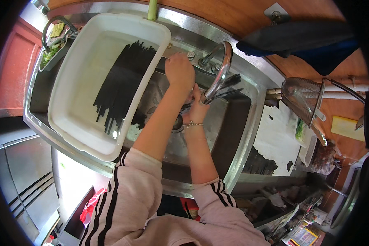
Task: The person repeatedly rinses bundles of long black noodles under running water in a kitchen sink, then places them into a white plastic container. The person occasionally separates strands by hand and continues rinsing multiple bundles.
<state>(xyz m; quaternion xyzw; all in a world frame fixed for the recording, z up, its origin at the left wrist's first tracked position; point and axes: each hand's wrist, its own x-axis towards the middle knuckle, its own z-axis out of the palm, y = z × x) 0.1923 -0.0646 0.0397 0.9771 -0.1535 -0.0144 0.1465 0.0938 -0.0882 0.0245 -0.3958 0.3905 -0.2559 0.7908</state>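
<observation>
Steel sink point(233, 127): black sticks point(233, 80) jut rightward from closed right hand point(198, 107); left hand point(180, 73) curled, contents hidden

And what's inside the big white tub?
A mass of long black strips, mostly side by side, lies in the tub, possibly in water. The strips cover whatever is beneath them, so that can't be seen.

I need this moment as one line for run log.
left hand: over sink | right hand: at black sticks near faucet, grip unclear | white tub: more sticks inside
</observation>
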